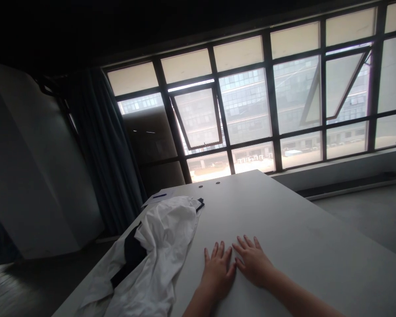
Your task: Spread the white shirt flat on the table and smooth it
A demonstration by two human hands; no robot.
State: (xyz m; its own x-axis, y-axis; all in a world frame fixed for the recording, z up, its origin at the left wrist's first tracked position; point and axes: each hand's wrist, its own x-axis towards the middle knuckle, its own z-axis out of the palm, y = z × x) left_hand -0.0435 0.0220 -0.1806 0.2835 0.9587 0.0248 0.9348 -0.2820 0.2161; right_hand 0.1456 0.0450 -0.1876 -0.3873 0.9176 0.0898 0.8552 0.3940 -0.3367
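My left hand [217,272] lies flat on the white table [284,237], its fingers slightly spread. Close beside it, my right hand [253,260] also rests palm down with its fingers apart. The two thumbs are near each other, and neither hand holds anything. Left of my left hand is a crumpled white garment [165,237], spread along the table's left side. Dark navy cloth [133,251] shows among its folds, and a small dark piece [200,204] sticks out at its far end.
A blue pen [160,195] lies on white paper [148,201] at the far left of the table. Two round cable holes sit near the far edge, one of them a dark grommet [218,182]. Beyond are windows, some tilted open, and a dark blue curtain [102,158].
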